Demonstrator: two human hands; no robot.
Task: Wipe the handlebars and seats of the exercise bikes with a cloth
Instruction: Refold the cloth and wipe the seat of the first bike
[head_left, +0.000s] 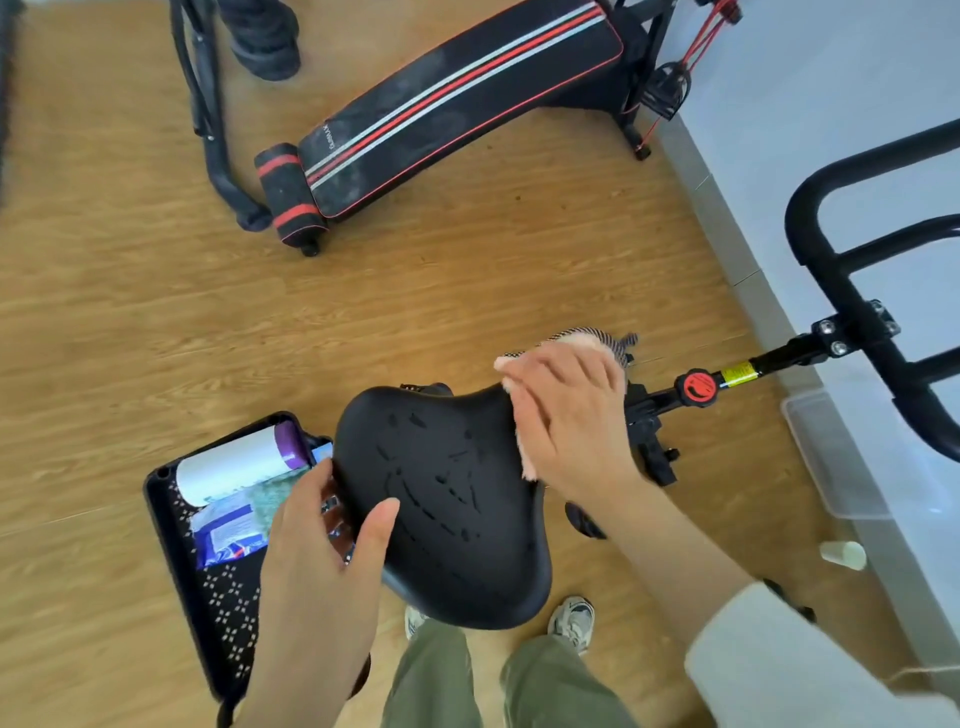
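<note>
A black perforated bike seat (447, 499) fills the lower middle of the view. My left hand (322, 561) grips its left rear edge, thumb on top and fingers under the rim. My right hand (566, 415) presses a pink cloth (587, 340) with a striped edge down on the seat's narrow nose. The black handlebars (831, 260) rise at the right, joined to a stem with a red knob (698, 387).
A black tray (171, 525) on the wooden floor at the left holds a white roll (234, 467) and packets. A black and red sit-up bench (441, 104) lies beyond. A grey wall base, a clear plastic box (831, 457) and a small cup (844, 553) line the right.
</note>
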